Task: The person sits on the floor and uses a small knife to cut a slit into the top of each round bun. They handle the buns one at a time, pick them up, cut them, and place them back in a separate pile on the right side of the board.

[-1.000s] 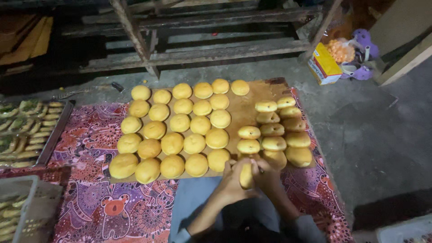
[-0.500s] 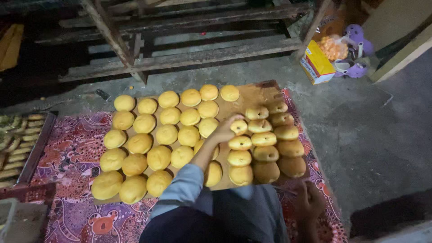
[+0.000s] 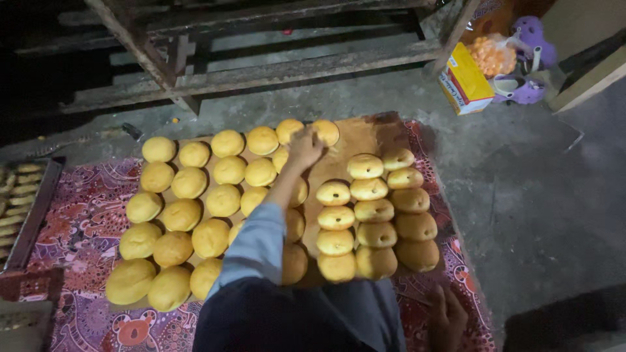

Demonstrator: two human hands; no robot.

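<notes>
Many round yellow dough balls (image 3: 210, 237) lie in rows on a brown wooden board (image 3: 357, 135). To their right are two columns of flatter, filled dough pieces (image 3: 336, 218). My left hand (image 3: 304, 147), on a light blue sleeve, reaches across the board to the far row. Its curled fingers rest between two far dough balls (image 3: 325, 132), and I cannot tell whether it grips one. My right hand (image 3: 447, 315) rests on the patterned red mat (image 3: 83, 229) at the lower right, fingers spread and holding nothing.
A tray of shaped pieces (image 3: 21, 195) sits at the left edge. Rough wooden rack beams (image 3: 261, 72) run across the back. A yellow box (image 3: 464, 81), a bag of orange bits (image 3: 494, 55) and purple sandals (image 3: 521, 88) sit at the back right on grey concrete floor (image 3: 535, 195).
Both hands were together at the near edge on one dough piece. The left hand has since stretched to the far row, and the right hand has dropped onto the mat.
</notes>
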